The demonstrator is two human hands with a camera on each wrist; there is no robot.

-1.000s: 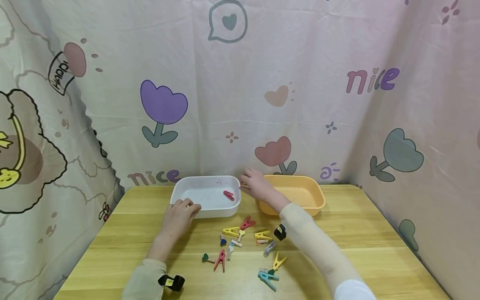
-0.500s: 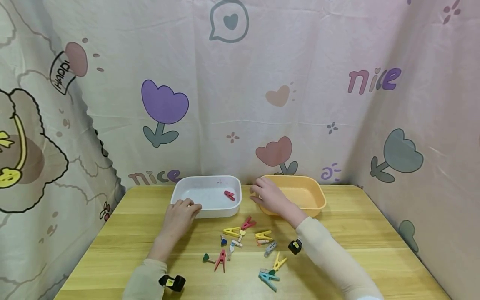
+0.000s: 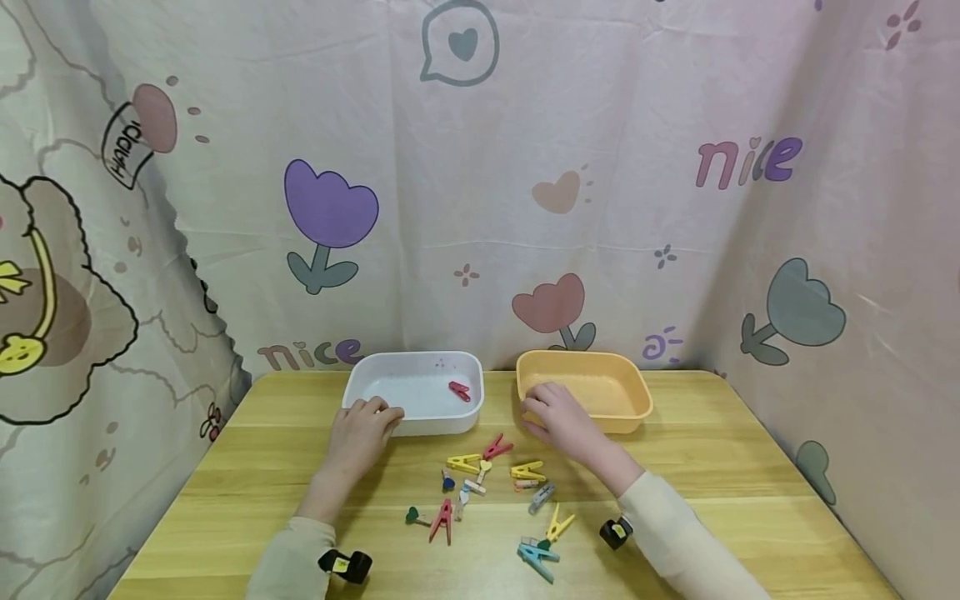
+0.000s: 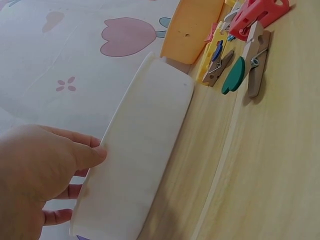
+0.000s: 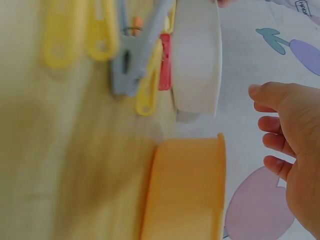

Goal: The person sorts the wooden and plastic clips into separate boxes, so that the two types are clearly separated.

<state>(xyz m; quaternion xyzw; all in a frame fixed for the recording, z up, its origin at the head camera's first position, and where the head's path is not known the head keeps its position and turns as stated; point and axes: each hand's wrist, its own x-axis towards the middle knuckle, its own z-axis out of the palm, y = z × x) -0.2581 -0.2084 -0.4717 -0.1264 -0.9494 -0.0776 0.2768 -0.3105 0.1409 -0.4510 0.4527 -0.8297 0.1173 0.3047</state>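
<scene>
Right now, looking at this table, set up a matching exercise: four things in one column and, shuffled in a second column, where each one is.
Things
1. left hand
2. right hand
3. red peg
4. teal peg

Places
A. inside the white tray
B. near front edge of the table
C. on the white tray's front rim
D. by the orange tray

Pairs: 1-C, 2-D, 3-A, 4-B
</scene>
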